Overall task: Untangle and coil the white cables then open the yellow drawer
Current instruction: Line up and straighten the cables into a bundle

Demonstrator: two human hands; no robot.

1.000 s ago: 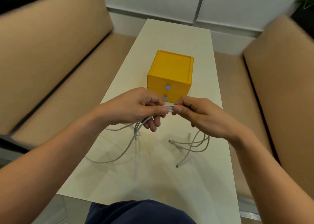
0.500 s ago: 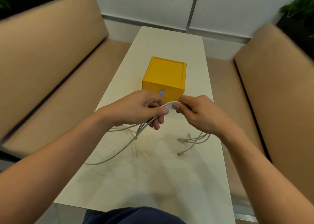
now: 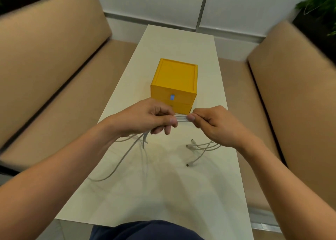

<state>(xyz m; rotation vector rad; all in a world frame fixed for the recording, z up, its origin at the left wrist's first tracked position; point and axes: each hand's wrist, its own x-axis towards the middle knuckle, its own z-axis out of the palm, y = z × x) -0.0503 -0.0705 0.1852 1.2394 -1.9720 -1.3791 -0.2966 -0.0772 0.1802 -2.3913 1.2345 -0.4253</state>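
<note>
Several white cables run side by side in a flat band between my two hands, above the table. My left hand pinches the band at its left end, thumb on top. My right hand pinches it at the right end. Loose cable tails hang from the left hand and trail over the table toward the near left; shorter ends with plugs lie under my right wrist. Just behind my hands stands the yellow drawer box, with two shut drawers and a blue tab on the upper one.
The long pale table runs away from me between two tan benches, one on the left and one on the right. A white wall closes the far end. Green plants sit at the top right corner.
My hands have moved a little apart, so the cable band between them is now pulled straight and flat instead of arched. The view has shifted slightly.
</note>
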